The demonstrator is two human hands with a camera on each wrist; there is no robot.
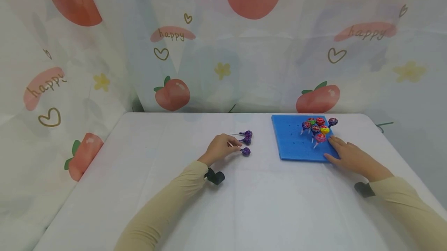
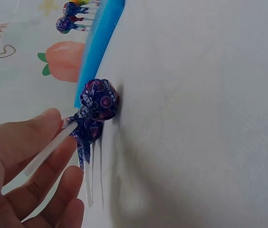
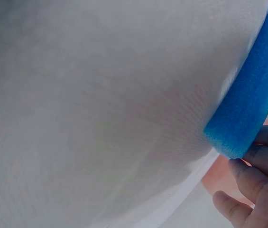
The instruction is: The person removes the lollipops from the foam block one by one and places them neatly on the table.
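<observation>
My left hand (image 1: 219,149) pinches a purple-wrapped lollipop (image 1: 246,151) between thumb and fingertips, just below its wrapper. In the left wrist view its white stick (image 2: 50,148) slants across the fingers. Two more purple lollipops (image 1: 248,134) lie beside it on the white table, sticks pointing left. To the right is a blue foam board (image 1: 288,148) with small holes, and several lollipops (image 1: 315,129) in mixed wrappers stand in its right part. Along the board's right edge rests my right hand (image 1: 352,158), fingers extended; in the right wrist view its fingertips touch the foam's side.
The table (image 1: 209,212) has a white cloth over it. Behind it hangs a printed curtain (image 1: 262,61) with fruit, hearts and lettering, which also covers the left side. A dark wrist camera (image 1: 215,177) sits by the left cuff, another (image 1: 364,189) by the right cuff.
</observation>
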